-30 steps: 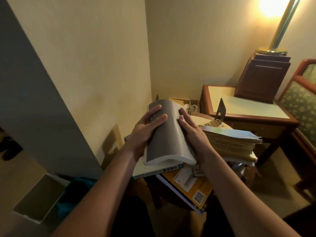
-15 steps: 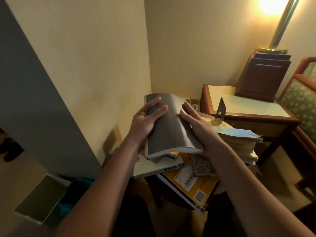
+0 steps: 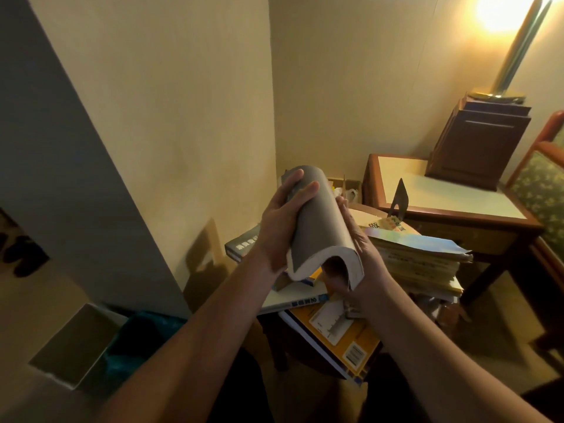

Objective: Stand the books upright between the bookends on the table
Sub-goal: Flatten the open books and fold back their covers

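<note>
Dim, warm yellow light comes from a lamp [image 3: 500, 13] at top right, blown out to white glare. Dark shadows fall on the wall [image 3: 183, 132] at left, and straight edges bow toward the corners.

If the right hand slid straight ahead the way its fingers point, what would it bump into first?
Probably the cardboard box behind the piles, though depth is unclear. The right hand holds the side of the grey book.
</note>
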{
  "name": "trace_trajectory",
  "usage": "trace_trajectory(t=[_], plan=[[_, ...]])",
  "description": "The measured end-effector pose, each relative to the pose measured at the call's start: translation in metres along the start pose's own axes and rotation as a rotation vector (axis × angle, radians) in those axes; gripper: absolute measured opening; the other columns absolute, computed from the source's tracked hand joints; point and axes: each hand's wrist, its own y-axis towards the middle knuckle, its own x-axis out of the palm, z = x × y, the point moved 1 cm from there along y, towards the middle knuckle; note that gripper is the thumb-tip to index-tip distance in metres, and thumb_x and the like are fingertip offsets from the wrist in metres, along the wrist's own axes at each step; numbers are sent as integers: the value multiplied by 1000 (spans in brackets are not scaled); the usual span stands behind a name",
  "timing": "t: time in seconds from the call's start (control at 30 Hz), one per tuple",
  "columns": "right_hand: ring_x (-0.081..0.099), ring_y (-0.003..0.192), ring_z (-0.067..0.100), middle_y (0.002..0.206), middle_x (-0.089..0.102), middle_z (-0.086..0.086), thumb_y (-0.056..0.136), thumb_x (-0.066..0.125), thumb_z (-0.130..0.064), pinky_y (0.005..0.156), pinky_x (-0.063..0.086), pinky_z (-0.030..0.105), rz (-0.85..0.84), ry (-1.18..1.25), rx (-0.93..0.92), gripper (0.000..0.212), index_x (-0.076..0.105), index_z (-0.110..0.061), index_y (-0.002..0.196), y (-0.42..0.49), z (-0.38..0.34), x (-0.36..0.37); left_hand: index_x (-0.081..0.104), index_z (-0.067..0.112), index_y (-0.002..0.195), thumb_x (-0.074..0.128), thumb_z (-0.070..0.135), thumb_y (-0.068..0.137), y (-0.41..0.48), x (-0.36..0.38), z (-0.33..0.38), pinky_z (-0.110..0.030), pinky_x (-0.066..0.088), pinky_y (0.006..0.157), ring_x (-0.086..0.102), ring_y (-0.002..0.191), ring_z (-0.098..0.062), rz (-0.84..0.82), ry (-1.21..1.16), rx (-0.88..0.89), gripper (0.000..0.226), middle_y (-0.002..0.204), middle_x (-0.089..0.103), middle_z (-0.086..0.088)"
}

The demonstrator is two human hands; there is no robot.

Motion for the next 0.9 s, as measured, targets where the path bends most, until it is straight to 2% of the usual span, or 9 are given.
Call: trace_trajectory(t=[0.07,0.13,0.2,0.3,0.4,0.47,0.57,0.73,0.9], plan=[[65,101,7,133,51,-6,98,56,-25,64,54,14,1,-198,-43,49,48,-30,146,5,-7,-3,68,38,123,82,30,81,-2,-9,5,-35,61,78,63,113,-26,46,122,16,45,137,53,-2],[65,100,14,135,45,-12,92,61,-46,60,55,19,25,-367,-46,57,41,-51,145,6,-20,3,70,47,116,83,33,79,-7,-16,12,-36,62,79,64,111,-23,38,233,18,42,133,54,5],[64,101,14,136,42,-11,92,60,-51,63,56,19,31,-498,-122,54,39,-58,142,9,-34,2,68,52,115,82,37,80,-13,-17,16,-34,62,80,67,108,-21,-3,307,3,41,131,55,8],[63,110,16,141,46,-10,94,61,-47,75,60,26,20,-432,-151,51,44,-55,141,12,-39,-1,63,54,123,74,40,87,-18,-11,9,-30,60,80,66,112,-21,-82,312,-39,40,138,52,6],[59,114,14,124,49,-16,100,53,-34,69,58,20,-40,-254,-125,51,40,-41,149,11,-35,-3,59,52,131,68,39,92,-20,-5,0,-25,58,79,63,117,-16,-122,204,-56,42,141,50,10],[61,105,4,121,51,-19,102,51,-33,64,54,13,-35,-310,-153,51,39,-37,151,9,-36,-6,63,51,127,72,35,89,-18,-4,4,-23,58,74,64,114,-18,-80,233,-11,42,139,52,9],[60,97,4,141,44,-8,98,58,-41,58,52,12,23,-487,-169,53,40,-48,147,4,-41,-8,68,49,119,82,30,81,-14,-8,12,-23,58,75,65,108,-12,13,364,138,45,130,56,13],[65,98,14,132,39,-16,95,63,-37,63,58,22,-59,-571,-202,61,36,-57,145,-2,-43,-19,72,37,119,82,20,81,-10,-12,16,-27,59,84,67,105,-1,-23,517,257,43,117,66,18],[60,113,8,139,39,-17,87,66,-40,77,58,25,-221,-752,-195,69,34,-56,146,1,-47,-41,76,20,109,72,6,82,6,-23,80,-29,60,76,70,100,-19,-249,693,-63,30,113,70,-3]])
